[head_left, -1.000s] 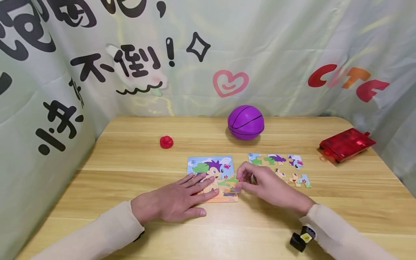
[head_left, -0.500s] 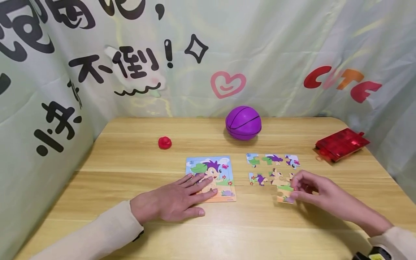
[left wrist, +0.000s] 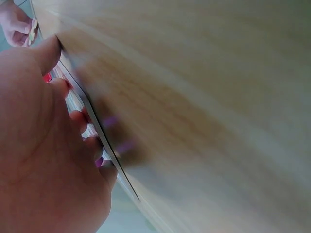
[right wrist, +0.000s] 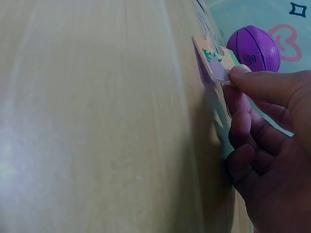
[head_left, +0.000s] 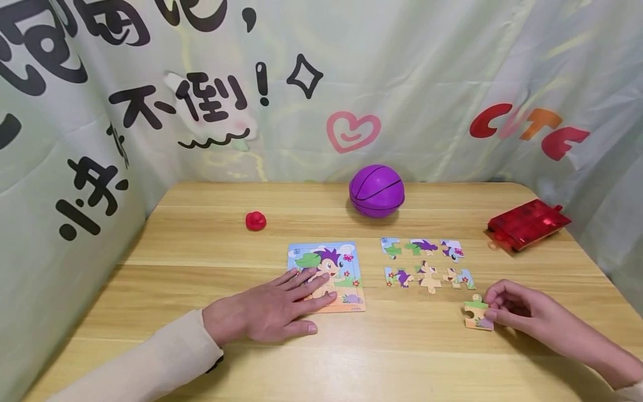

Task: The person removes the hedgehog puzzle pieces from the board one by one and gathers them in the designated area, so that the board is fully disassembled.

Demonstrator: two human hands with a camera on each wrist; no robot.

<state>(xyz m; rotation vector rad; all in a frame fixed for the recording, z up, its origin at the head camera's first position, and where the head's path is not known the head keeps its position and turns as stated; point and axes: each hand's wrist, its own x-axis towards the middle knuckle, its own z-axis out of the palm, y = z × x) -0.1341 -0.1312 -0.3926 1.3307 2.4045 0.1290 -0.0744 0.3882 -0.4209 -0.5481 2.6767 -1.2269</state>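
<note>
My left hand (head_left: 271,308) lies with fingers spread across the lower left of a square puzzle board (head_left: 358,306), which bears a picture of a purple-haired hedgehog with a green leaf. Its palm and thumb fill the left of the left wrist view, beside the board's thin edge. Well to the right, my right hand (head_left: 527,314) pinches a puzzle piece (head_left: 478,315) by its right edge between thumb and fingers. The piece shows green, orange and purple, and in the right wrist view it is tilted, close over the table.
Loose puzzle pieces (head_left: 428,276) lie in two rows between the board and my right hand. A purple ball (head_left: 377,191) sits at the back, a small red object (head_left: 255,221) at back left. A shiny red packet (head_left: 528,224) lies at the right. A printed curtain (head_left: 422,84) encloses the table.
My right hand has carried the puzzle piece from the board's right edge, past the loose pieces, to the table's near right. The left hand has stayed on the board.
</note>
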